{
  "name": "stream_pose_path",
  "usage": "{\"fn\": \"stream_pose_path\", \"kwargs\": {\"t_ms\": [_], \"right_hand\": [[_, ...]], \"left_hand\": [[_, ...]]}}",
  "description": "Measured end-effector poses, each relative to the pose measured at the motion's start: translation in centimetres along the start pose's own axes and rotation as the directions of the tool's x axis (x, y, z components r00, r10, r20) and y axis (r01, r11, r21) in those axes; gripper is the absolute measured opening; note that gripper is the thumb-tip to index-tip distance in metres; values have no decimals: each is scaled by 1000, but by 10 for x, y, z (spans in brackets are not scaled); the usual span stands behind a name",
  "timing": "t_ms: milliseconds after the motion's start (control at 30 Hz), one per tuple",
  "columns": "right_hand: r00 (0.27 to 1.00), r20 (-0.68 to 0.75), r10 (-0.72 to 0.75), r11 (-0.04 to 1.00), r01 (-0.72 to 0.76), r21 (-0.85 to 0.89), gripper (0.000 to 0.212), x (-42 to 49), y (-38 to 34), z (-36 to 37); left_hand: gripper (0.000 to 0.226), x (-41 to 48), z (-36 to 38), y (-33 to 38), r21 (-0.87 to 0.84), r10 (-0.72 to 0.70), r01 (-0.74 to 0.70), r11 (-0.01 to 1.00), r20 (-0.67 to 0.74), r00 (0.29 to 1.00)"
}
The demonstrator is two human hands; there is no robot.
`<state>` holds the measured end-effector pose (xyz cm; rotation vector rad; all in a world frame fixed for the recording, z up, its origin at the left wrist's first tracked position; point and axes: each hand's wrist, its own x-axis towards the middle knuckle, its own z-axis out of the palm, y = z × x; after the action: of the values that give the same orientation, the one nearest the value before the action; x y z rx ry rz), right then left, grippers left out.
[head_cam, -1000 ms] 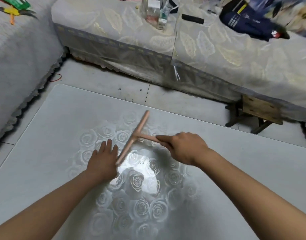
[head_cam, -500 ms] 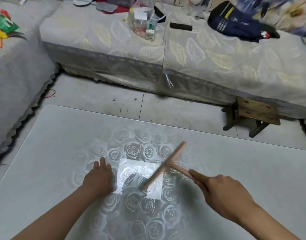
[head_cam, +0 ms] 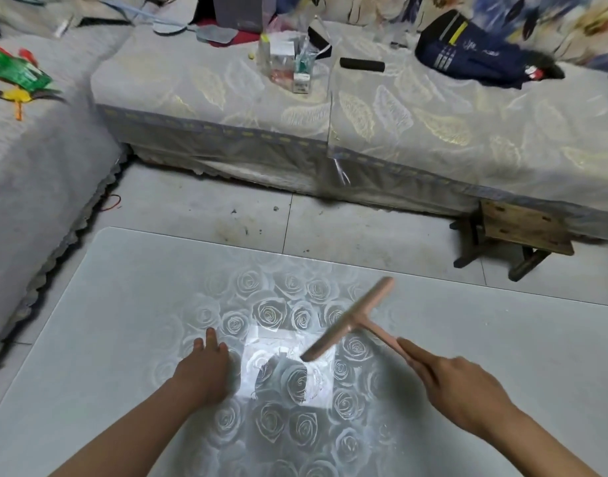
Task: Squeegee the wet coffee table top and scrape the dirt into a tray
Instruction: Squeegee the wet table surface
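Observation:
A pink T-shaped squeegee [head_cam: 350, 320] lies with its blade slanted across the glossy coffee table top [head_cam: 106, 321], which has a rose pattern and a bright light reflection in the middle. My right hand [head_cam: 457, 387] grips the squeegee's handle, with the index finger stretched along it. My left hand [head_cam: 206, 370] rests flat on the table, fingers straight, to the left of the blade's near end and apart from it. No tray is in view.
A sofa with a leaf-patterned cover [head_cam: 399, 118] runs along the far side, holding bottles, a dark bag [head_cam: 478, 53] and clutter. Another covered seat [head_cam: 30, 160] stands at the left. A small wooden stool [head_cam: 519, 232] sits on the tiled floor at the right.
My right hand has drawn the squeegee to the right, away from my left hand. The left hand stays resting on the table. The view has tilted up, showing more of the sofa.

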<state>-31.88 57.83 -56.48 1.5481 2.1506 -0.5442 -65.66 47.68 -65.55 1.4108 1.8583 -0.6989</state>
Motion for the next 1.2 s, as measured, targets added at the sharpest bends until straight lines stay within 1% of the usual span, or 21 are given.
{"fn": "stream_pose_path", "kwargs": {"t_ms": [33, 100, 133, 167, 233, 300, 400, 467, 533, 667, 733, 800, 833, 867, 967, 1000, 1100, 1200], "right_hand": [[1000, 2, 15, 1000, -15, -17, 41, -8, 1, -3], [1000, -29, -5, 998, 3, -68, 41, -16, -10, -14], [998, -51, -37, 996, 33, -81, 44, -16, -21, -18], [994, -67, -91, 993, 85, -80, 51, -12, -37, -22], [977, -89, -194, 981, 191, -40, 65, 4, -75, -28], [968, -96, -233, 972, 235, 9, 64, 26, -116, -27], [967, -106, -233, 971, 238, 38, 58, 53, -152, -17], [970, -108, -220, 975, 223, 20, 60, 56, -145, -8], [979, -97, -180, 982, 184, 37, 64, 44, -117, 1], [1000, -22, -7, 994, 9, 108, 57, -2, -45, 11], [998, 41, 39, 991, -44, 127, 60, -30, -29, 15], [996, 72, 52, 987, -62, 150, 65, -45, -27, 12], [997, 58, 43, 987, -51, 153, 66, -45, -28, 7], [999, 25, 20, 987, -24, 157, 66, -41, -32, 2], [993, -116, -33, 983, 53, 177, 55, -8, -57, -12], [991, -129, -24, 982, 47, 181, 53, 8, -66, -14], [994, -103, 37, 980, -16, 196, 51, 34, -76, -8], [993, -79, 91, 951, -63, 304, 47, 6, -63, 22]], "left_hand": [[63, -1, 0, 0, 3, 2, -2, 1000, 7, 1000], [63, -3, -3, 1, 1, -2, 2, 1000, 6, 1000], [64, -3, -3, 2, -1, -8, 8, 1000, 10, 1000], [64, -3, -3, 3, -4, -14, 14, 1000, 12, 1000], [65, -2, -1, 5, -11, -24, 24, 1000, 15, 1000], [64, -1, 0, 5, 1, -26, 26, 1000, 8, 1000], [64, -1, 2, 4, 7, -39, 39, 999, 10, 999], [65, 1, 1, 4, 21, -32, 32, 999, 9, 999], [66, 1, 1, 2, 33, -26, 26, 999, 12, 1000], [65, 1, -1, 3, 43, -27, 26, 999, 24, 999], [65, 1, -3, 4, 40, -35, 33, 999, 36, 999], [63, -1, -4, 5, 36, -42, 40, 999, 46, 998], [62, -1, -5, 7, 40, -45, 43, 998, 45, 998], [61, -1, -6, 7, 45, -48, 46, 998, 45, 998], [61, -2, -9, 9, 58, -65, 61, 996, 59, 996], [61, -1, -9, 9, 71, -67, 62, 996, 65, 996], [59, 0, -9, 11, 102, -62, 55, 993, 72, 995], [59, 1, -9, 12, 107, -57, 50, 993, 67, 996]]}}
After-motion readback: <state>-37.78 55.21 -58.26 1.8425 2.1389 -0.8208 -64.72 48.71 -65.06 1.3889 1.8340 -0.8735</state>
